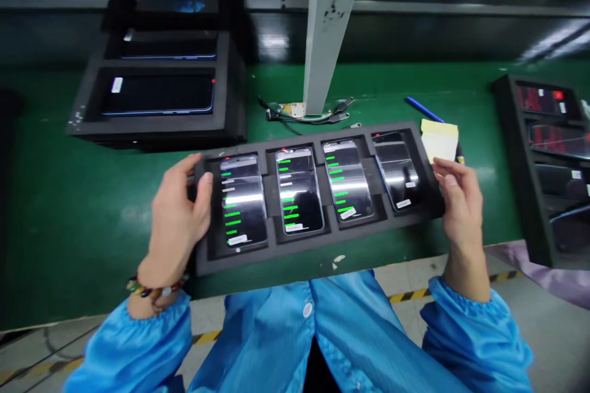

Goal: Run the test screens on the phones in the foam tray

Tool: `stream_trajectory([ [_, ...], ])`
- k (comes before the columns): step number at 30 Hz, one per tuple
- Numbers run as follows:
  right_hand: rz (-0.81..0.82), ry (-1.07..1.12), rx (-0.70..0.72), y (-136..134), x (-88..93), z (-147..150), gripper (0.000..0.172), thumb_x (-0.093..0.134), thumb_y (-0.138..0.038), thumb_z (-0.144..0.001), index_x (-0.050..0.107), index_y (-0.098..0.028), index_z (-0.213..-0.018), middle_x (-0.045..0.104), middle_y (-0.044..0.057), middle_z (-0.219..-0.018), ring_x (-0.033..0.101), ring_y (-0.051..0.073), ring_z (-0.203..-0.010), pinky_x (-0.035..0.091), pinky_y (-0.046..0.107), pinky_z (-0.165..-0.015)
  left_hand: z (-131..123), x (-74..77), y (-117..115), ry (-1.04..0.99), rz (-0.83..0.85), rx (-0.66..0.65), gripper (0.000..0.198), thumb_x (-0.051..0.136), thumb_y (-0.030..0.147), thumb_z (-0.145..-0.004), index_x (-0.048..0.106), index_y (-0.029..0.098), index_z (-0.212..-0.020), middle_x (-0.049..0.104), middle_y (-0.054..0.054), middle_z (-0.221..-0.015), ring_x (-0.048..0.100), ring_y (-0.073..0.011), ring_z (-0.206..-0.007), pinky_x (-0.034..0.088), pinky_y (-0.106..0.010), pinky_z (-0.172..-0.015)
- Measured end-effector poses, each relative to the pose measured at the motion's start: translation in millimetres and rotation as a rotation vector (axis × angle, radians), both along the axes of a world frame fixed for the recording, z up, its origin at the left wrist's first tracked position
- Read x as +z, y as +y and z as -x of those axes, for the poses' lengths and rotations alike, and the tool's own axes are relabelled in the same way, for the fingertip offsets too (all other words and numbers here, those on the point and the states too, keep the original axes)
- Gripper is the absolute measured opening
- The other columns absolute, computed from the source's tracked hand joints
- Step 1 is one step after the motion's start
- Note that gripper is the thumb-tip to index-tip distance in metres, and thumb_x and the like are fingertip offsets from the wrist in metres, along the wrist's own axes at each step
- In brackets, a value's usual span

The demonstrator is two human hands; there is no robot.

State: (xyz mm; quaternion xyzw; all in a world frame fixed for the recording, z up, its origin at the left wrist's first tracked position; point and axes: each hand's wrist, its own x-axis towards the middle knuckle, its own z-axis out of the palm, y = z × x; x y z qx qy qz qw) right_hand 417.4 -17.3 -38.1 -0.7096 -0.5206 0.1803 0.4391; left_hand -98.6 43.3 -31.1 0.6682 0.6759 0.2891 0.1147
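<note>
A black foam tray [271, 196] lies slightly tilted across the green bench in front of me. My left hand [179, 206] grips its left end, thumb over the rim. At the other end, my right hand [456, 196] holds the right edge with the fingers bent round it. Several smartphones sit in separate slots. The leftmost phone [243, 199] and two beside it show green text lines on their screens, while the rightmost phone [397, 172] has a dark screen. Small white labels are stuck on the phones.
Stacked foam trays [152, 126] with dark phones stand at the back left. Another phone tray [516, 135] is at the far right. Near the grey post [322, 43] lie black cables [318, 116]. A blue pen [424, 109] and yellow sticky notes [440, 140] rest behind my right hand.
</note>
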Motion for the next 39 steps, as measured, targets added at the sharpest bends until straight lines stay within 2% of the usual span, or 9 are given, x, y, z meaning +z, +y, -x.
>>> stream_trajectory([
  [2, 0.021, 0.04, 0.055, -10.0, 4.4, 13.2, 0.044, 0.058, -0.057, -0.112, 0.07, -0.031, -0.145, 0.074, 0.011, -0.15, 0.07, 0.035, -0.141, 0.051, 0.063, -0.125, 11.7, 0.8, 7.8, 0.05, -0.077, 0.027, 0.051, 0.059, 0.044, -0.109, 0.07, 0.013, -0.148, 0.075, -0.018, -0.14, 0.075, -0.0323, -0.12, 0.061, -0.055, -0.112],
  [6, -0.003, -0.185, 0.197, -22.0, 21.9, 52.1, 0.041, 0.056, -0.044, -0.114, 0.067, -0.031, -0.151, 0.071, 0.01, -0.154, 0.059, 0.038, -0.151, 0.043, 0.068, -0.129, 28.8, 4.9, 4.9, 0.111, -0.224, -0.054, 0.038, 0.061, 0.045, -0.11, 0.079, 0.021, -0.134, 0.074, -0.014, -0.139, 0.067, -0.0338, -0.136, 0.053, -0.059, -0.122],
  [11, 0.026, -0.34, 0.676, -0.2, 34.3, 98.3, 0.039, 0.051, -0.028, -0.114, 0.069, -0.032, -0.149, 0.077, 0.01, -0.144, 0.06, 0.036, -0.151, 0.043, 0.063, -0.121, 27.7, 10.8, -17.3, 0.124, -0.149, -0.285, 0.026, 0.063, 0.04, -0.11, 0.084, 0.034, -0.123, 0.069, -0.006, -0.153, 0.062, -0.037, -0.141, 0.044, -0.07, -0.124],
  [13, 0.055, -0.363, 0.773, 11.2, 32.9, 108.8, 0.039, 0.048, -0.025, -0.115, 0.069, -0.031, -0.148, 0.078, 0.009, -0.142, 0.06, 0.035, -0.151, 0.042, 0.062, -0.12, 26.3, 11.3, -21.0, 0.129, -0.134, -0.321, 0.026, 0.061, 0.039, -0.111, 0.086, 0.035, -0.119, 0.066, -0.006, -0.157, 0.061, -0.0385, -0.142, 0.04, -0.073, -0.124],
  [19, 0.071, -0.422, 0.712, 25.6, 26.3, 115.8, 0.042, 0.046, -0.026, -0.116, 0.061, -0.029, -0.155, 0.074, 0.011, -0.151, 0.053, 0.035, -0.158, 0.038, 0.061, -0.122, 27.0, 10.2, -16.4, 0.118, -0.043, -0.291, 0.036, 0.052, 0.043, -0.114, 0.084, 0.035, -0.128, 0.06, -0.005, -0.167, 0.055, -0.0396, -0.152, 0.037, -0.074, -0.126],
  [31, 0.068, -0.387, 0.667, 27.1, 25.1, 117.9, 0.044, 0.046, -0.026, -0.116, 0.06, -0.03, -0.158, 0.072, 0.012, -0.152, 0.054, 0.036, -0.156, 0.039, 0.061, -0.122, 25.3, 10.1, -17.1, 0.114, -0.045, -0.291, 0.038, 0.05, 0.042, -0.114, 0.082, 0.033, -0.133, 0.06, -0.01, -0.165, 0.055, -0.0418, -0.151, 0.037, -0.073, -0.125],
  [33, 0.045, -0.379, 0.675, 26.0, 26.6, 119.1, 0.044, 0.047, -0.025, -0.115, 0.061, -0.03, -0.157, 0.073, 0.011, -0.151, 0.055, 0.036, -0.156, 0.039, 0.061, -0.121, 17.3, 14.3, -18.9, 0.136, -0.059, -0.352, 0.037, 0.054, 0.041, -0.112, 0.081, 0.033, -0.135, 0.059, -0.011, -0.166, 0.055, -0.041, -0.149, 0.038, -0.07, -0.124],
  [36, 0.029, -0.366, 0.755, 24.9, 28.9, 121.2, 0.042, 0.047, -0.022, -0.114, 0.066, -0.033, -0.15, 0.078, 0.007, -0.145, 0.059, 0.035, -0.152, 0.038, 0.062, -0.121, -6.3, 20.3, -17.9, 0.151, -0.004, -0.546, 0.035, 0.06, 0.042, -0.107, 0.083, 0.04, -0.134, 0.058, -0.006, -0.168, 0.054, -0.0385, -0.149, 0.04, -0.066, -0.125],
  [39, 0.06, -0.38, 0.789, 26.3, 29.4, 121.1, 0.042, 0.046, -0.022, -0.115, 0.065, -0.034, -0.15, 0.079, 0.005, -0.145, 0.06, 0.034, -0.151, 0.037, 0.062, -0.123, -31.6, 23.0, -10.1, 0.18, 0.085, -0.645, 0.04, 0.058, 0.04, -0.107, 0.08, 0.042, -0.14, 0.055, -0.006, -0.171, 0.05, -0.0399, -0.152, 0.039, -0.068, -0.128],
])
